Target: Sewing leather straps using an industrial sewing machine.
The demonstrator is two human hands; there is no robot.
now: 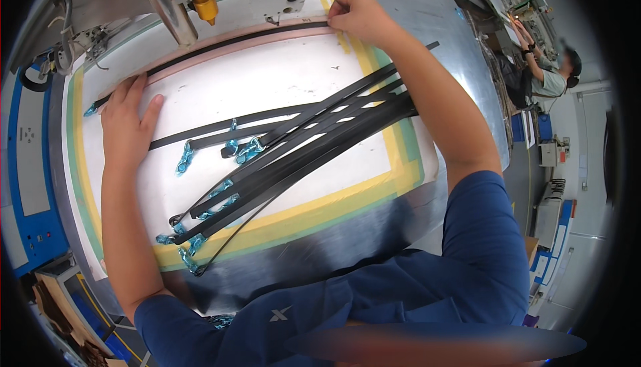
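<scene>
A long black strap (234, 47) lies stretched along a pinkish strip (224, 58) at the far side of the white work surface. My right hand (360, 20) pinches the strap's right end between thumb and fingers. At the other end my left hand (127, 116) rests flat, fingertips on the strap and thumb spread apart. Just past those fingers, a clasp in blue film (91, 108) sits at the strap's left tip. Nearer to me, several more black straps (294, 150) lie in a loose diagonal pile, with blue-wrapped clasps (250, 149) at their lower left ends.
Yellow and green tape (320, 207) borders the white sheet on a metal table (300, 233). Over the far edge hang a yellow nozzle-like part (202, 0) and a metal cylinder (163, 6). A blue cabinet (37, 166) stands left. Another person (547, 80) works at far right.
</scene>
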